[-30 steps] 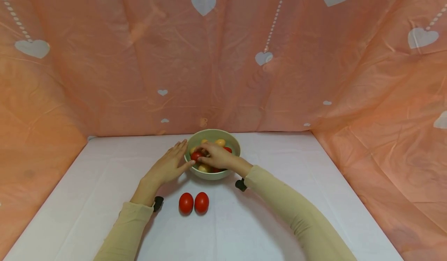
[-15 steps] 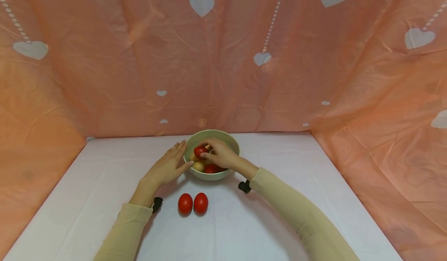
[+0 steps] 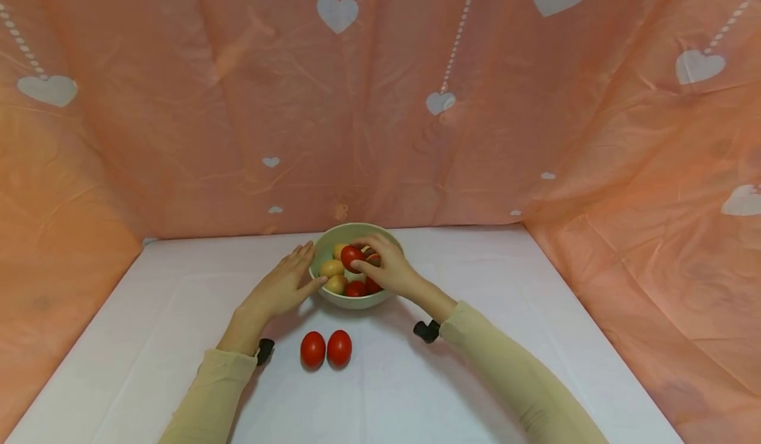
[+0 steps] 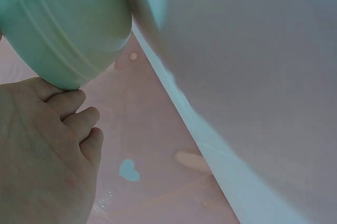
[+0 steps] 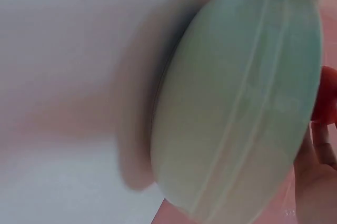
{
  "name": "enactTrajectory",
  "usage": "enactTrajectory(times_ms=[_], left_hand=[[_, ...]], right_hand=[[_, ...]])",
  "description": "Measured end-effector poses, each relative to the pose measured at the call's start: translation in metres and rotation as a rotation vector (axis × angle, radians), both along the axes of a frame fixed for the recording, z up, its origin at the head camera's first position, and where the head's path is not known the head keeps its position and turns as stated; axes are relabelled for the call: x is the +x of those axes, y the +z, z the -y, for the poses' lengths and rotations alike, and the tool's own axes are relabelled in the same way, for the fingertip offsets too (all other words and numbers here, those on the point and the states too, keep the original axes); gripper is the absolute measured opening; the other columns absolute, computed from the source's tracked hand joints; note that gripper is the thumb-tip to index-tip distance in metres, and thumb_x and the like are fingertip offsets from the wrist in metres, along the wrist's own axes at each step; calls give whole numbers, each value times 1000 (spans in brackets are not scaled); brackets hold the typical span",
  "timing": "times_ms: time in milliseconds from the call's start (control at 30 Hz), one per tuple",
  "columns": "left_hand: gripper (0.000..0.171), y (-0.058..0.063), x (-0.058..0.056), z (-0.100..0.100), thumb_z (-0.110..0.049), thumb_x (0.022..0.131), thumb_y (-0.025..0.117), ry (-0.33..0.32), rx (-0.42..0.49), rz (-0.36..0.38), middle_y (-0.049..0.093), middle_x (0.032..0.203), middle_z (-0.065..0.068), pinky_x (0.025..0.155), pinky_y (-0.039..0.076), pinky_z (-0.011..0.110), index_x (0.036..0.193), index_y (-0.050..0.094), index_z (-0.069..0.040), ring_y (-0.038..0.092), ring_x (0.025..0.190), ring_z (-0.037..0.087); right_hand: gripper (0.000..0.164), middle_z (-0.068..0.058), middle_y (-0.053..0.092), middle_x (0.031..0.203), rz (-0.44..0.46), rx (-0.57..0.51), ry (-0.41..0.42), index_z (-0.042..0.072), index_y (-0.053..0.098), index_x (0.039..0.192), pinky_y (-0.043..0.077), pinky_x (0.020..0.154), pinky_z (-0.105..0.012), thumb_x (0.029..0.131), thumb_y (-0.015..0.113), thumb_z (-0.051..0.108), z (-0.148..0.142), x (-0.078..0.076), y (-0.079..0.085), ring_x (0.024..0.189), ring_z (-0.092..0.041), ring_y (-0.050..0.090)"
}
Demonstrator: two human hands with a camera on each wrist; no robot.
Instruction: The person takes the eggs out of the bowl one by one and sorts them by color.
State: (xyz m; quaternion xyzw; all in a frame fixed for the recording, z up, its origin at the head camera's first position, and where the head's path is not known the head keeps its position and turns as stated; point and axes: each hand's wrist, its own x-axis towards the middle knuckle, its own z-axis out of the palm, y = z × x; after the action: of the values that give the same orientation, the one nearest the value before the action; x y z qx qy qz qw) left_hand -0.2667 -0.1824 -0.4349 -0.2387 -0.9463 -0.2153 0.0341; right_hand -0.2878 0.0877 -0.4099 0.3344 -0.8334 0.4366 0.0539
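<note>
A pale green bowl (image 3: pixel 355 303) stands at the far side of the table with several red and yellow-tan ovals in it. My left hand (image 3: pixel 276 291) rests against its left side, fingers stretched out and thumb at the near rim; in the left wrist view the fingertips of this hand (image 4: pixel 47 145) meet the outer wall. Over the bowl, my right hand (image 3: pixel 389 269) pinches a red tomato-like oval (image 3: pixel 351 258) between thumb and fingers. Past the rim in the right wrist view, the same red oval (image 5: pixel 326 95) shows partly beside the fingers. A yellow-tan oval (image 3: pixel 331 269) lies left of it.
Two more red ovals, a left one (image 3: pixel 312 349) and a right one (image 3: pixel 339 348), lie side by side on the white tablecloth (image 3: pixel 380 398) in front of the bowl. An orange curtain (image 3: pixel 380 153) with white hearts rises behind the table and on both sides.
My right hand has lifted the red oval from among the others and drawn it rightward over the bowl, uncovering the yellow-tan ovals on the left. My left hand stays at the bowl.
</note>
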Motion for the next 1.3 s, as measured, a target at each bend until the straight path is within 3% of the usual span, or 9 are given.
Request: enactTrajectory(times_ms=[133, 300, 700, 867, 1300], left_hand=[[86, -1, 0, 0, -54, 106, 52, -3, 0, -10, 20, 171, 21, 127, 19, 58, 161, 25, 7, 19, 157, 43], [86, -2, -1, 0, -54, 106, 52, -4, -2, -23, 21, 170, 22, 126, 20, 58, 161, 26, 7, 20, 156, 44], [86, -1, 0, 1, -54, 107, 51, -5, 2, -20, 20, 171, 21, 127, 19, 58, 161, 25, 7, 18, 157, 43], [86, -1, 0, 1, -54, 106, 51, -8, -1, -21, 20, 170, 22, 126, 20, 59, 161, 25, 8, 19, 156, 44], [86, -1, -1, 0, -53, 106, 52, -9, 2, -23, 21, 170, 23, 126, 20, 59, 160, 26, 8, 20, 156, 44]], right_hand=[[37, -15, 60, 130, 15, -71, -14, 1, 63, 134, 59, 97, -33, 99, 73, 11, -7, 8, -1, 113, -29, 65], [37, -16, 62, 128, 5, -155, -18, 0, 64, 132, 61, 93, -39, 98, 74, 9, -14, 22, 1, 113, -32, 67], [38, -17, 62, 125, 80, -218, -51, -2, 62, 129, 62, 87, -31, 95, 76, 6, -28, 57, -5, 106, -33, 67], [37, -18, 61, 125, 100, -206, -40, -2, 62, 128, 61, 90, -34, 94, 76, 5, -29, 71, -11, 104, -34, 68], [37, -12, 60, 124, 185, -106, 61, 5, 63, 133, 61, 87, -27, 99, 73, 13, -28, 97, -28, 103, -26, 67]])
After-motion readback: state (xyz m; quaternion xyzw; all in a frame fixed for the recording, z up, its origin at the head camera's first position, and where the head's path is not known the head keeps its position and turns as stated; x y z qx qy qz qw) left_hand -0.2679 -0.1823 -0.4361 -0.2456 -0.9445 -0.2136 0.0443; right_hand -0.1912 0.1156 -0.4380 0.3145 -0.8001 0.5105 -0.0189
